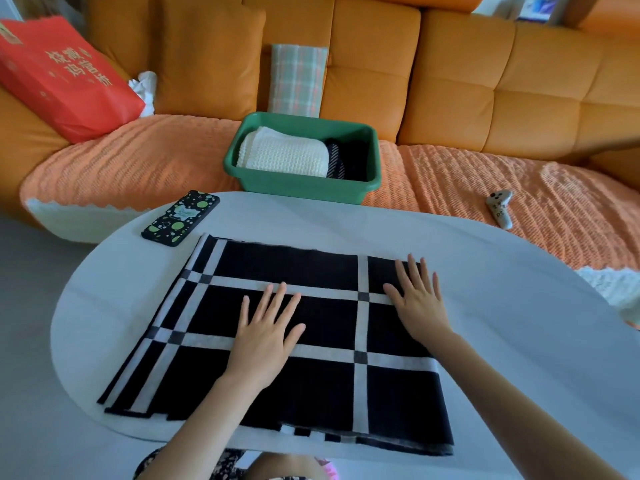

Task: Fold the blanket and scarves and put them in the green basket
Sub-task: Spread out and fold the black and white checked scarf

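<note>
From the head camera, a black scarf [194, 368] crossed by white grid lines lies spread flat on the white counter [519, 323], its near edge hanging just over the counter's rim. The left hand [266, 334] rests palm down near the scarf's middle, fingers straight and spread. Its grip is fully open and holds nothing. The right hand [419, 303] lies flat at the scarf's far right corner in the same way, its grip open too, fingertips reaching the cloth's far edge.

Beyond the counter, the green basket [304, 188] sits on the orange sofa [485, 81] seat. Inside it, a folded white knit blanket [284, 154] fills the left part and a dark folded scarf [346, 159] lies touching it on the right (its pattern is hard to make out). A phone [180, 218] in a spotted case lies on the counter just beside the black scarf's far left corner. A plaid cloth [298, 81] leans against the sofa back behind the basket.
</note>
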`<action>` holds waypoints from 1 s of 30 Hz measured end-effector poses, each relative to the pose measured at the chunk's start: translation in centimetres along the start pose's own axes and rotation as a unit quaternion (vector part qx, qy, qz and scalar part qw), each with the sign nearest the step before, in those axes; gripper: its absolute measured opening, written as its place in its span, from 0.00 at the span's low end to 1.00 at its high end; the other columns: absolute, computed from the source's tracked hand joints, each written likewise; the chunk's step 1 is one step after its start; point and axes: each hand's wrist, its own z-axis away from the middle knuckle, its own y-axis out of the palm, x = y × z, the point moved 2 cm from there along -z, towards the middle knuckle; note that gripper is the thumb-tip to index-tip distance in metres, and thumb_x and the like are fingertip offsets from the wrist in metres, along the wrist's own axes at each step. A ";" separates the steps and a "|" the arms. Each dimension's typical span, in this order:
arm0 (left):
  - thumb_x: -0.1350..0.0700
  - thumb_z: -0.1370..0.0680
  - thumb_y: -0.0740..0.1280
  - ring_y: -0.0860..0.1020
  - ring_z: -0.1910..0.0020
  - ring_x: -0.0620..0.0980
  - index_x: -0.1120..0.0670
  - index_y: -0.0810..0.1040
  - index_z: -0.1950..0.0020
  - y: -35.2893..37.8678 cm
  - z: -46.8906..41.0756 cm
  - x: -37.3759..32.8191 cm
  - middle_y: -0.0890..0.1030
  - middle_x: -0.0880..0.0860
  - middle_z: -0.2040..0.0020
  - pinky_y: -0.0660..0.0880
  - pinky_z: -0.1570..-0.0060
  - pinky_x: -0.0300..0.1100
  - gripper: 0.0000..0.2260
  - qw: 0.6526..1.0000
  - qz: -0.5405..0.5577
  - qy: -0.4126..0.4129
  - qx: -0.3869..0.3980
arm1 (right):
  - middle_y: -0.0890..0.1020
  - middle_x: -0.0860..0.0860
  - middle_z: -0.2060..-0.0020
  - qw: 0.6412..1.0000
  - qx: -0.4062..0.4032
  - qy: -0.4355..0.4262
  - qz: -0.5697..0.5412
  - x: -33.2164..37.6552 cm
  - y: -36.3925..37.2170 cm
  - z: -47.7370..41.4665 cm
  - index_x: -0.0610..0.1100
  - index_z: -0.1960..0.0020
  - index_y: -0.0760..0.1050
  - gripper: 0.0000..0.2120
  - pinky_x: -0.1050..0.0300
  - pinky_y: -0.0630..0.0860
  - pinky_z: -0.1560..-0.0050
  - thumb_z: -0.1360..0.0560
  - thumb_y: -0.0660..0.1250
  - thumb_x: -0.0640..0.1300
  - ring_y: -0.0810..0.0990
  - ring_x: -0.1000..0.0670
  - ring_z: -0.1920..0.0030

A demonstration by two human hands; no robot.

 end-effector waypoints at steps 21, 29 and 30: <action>0.37 0.27 0.60 0.53 0.31 0.36 0.42 0.68 0.32 -2.0 6.7 -10.7 0.60 0.37 0.30 0.41 0.32 0.34 0.24 0.951 0.215 0.211 0.065 | 0.75 0.61 0.51 0.950 -0.064 -0.076 -0.297 -5.9 0.2 21.0 0.57 0.50 0.79 0.12 0.72 0.69 0.48 0.32 0.71 0.46 0.77 0.59 0.48; 0.47 0.29 0.71 0.67 0.50 0.39 0.46 0.78 0.53 -2.3 7.1 -11.7 0.75 0.41 0.53 0.58 0.46 0.31 0.08 0.951 0.242 0.189 0.036 | 0.75 0.61 0.59 0.952 -0.131 -0.094 -0.262 -5.3 0.4 21.4 0.54 0.59 0.76 0.02 0.67 0.70 0.56 0.29 0.67 0.48 0.73 0.60 0.55; 0.46 0.29 0.71 0.67 0.52 0.39 0.46 0.78 0.54 -2.3 7.1 -11.8 0.75 0.41 0.54 0.58 0.47 0.30 0.07 0.952 0.241 0.184 0.042 | 0.76 0.60 0.58 0.947 -0.120 -0.090 -0.283 -5.2 0.0 21.5 0.54 0.60 0.77 0.02 0.68 0.70 0.56 0.29 0.66 0.49 0.74 0.59 0.55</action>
